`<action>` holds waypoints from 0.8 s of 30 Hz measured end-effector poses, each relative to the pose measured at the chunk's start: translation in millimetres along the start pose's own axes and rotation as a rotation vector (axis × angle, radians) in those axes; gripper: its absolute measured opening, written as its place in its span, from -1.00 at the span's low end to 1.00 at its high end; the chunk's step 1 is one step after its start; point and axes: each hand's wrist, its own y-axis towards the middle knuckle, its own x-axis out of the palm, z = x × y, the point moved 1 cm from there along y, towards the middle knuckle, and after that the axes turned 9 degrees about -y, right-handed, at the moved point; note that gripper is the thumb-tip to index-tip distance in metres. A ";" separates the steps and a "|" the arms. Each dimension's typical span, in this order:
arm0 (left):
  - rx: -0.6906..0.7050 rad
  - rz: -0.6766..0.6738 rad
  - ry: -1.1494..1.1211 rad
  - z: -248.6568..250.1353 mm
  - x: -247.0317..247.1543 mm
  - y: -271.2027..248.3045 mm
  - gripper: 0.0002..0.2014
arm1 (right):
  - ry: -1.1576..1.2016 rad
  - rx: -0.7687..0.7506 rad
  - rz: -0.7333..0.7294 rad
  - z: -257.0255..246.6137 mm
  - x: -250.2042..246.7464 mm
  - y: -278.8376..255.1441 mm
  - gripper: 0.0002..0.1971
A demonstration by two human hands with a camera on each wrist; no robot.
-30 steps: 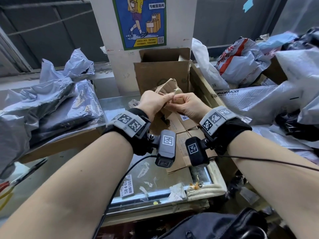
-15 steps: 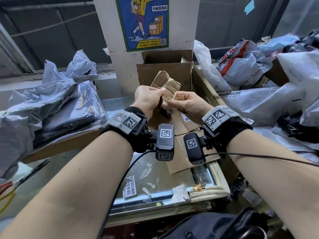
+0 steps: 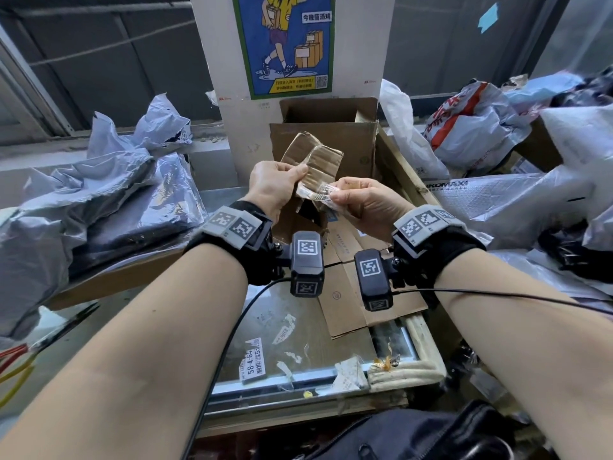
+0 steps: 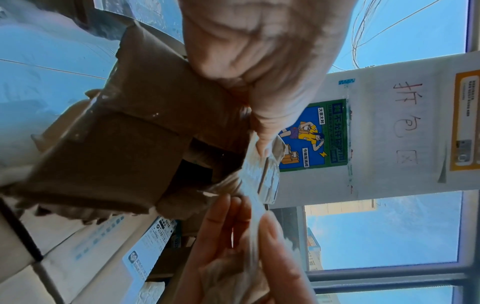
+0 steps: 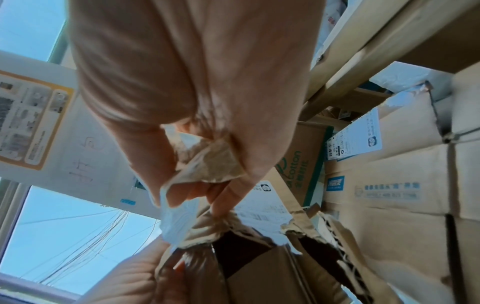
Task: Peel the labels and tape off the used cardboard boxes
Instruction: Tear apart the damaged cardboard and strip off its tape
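A small crumpled cardboard box point(image 3: 316, 157) is held up in front of the pillar. My left hand point(image 3: 277, 180) grips its left side, thumb on its face. My right hand point(image 3: 356, 200) pinches a strip of clear tape with a torn label point(image 3: 318, 191) that stretches from the box's lower edge. In the left wrist view the tape point(image 4: 253, 181) runs taut from the box point(image 4: 124, 135) to the right hand's fingers point(image 4: 270, 242). In the right wrist view a wad of peeled tape point(image 5: 210, 166) sits bunched in the right palm, above the box point(image 5: 259, 267).
Flattened boxes point(image 3: 358, 287) lie on the glass-topped table point(image 3: 298, 346), with stuck label scraps point(image 3: 252, 361) near its front edge. An open carton point(image 3: 328, 127) stands behind. Grey mailer bags point(image 3: 99, 200) pile at left, plastic bags point(image 3: 497, 134) at right. A dark bag point(image 3: 414, 436) sits below.
Both hands have lifted the small box higher. The right hand has drawn the tape strip away from the box toward the right, so more tape is peeled free.
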 end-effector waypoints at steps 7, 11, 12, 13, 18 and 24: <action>0.011 -0.036 0.018 1.1 -4.2 -7.0 -0.85 | 0.243 0.099 -0.001 0.7 -2.9 -5.3 -0.93; 0.030 -0.045 0.166 -3.5 -4.9 -13.0 -0.52 | 0.190 0.133 0.077 -4.4 0.0 -3.0 -0.91; 0.036 -0.061 0.220 -6.0 -4.1 -15.0 -0.38 | 0.146 0.128 0.096 -5.8 1.1 -0.4 -0.86; 0.046 -0.093 0.274 -8.8 -1.8 -16.4 -0.29 | 0.103 0.126 0.111 -7.5 2.1 1.2 -0.78; 0.090 -0.180 0.240 -13.1 5.5 -17.7 -0.72 | 0.120 0.169 0.149 -4.5 5.5 1.0 -0.54; -0.040 -0.141 0.073 -11.1 -8.6 -6.8 -0.81 | 0.497 0.162 0.097 3.9 3.8 -3.0 -0.56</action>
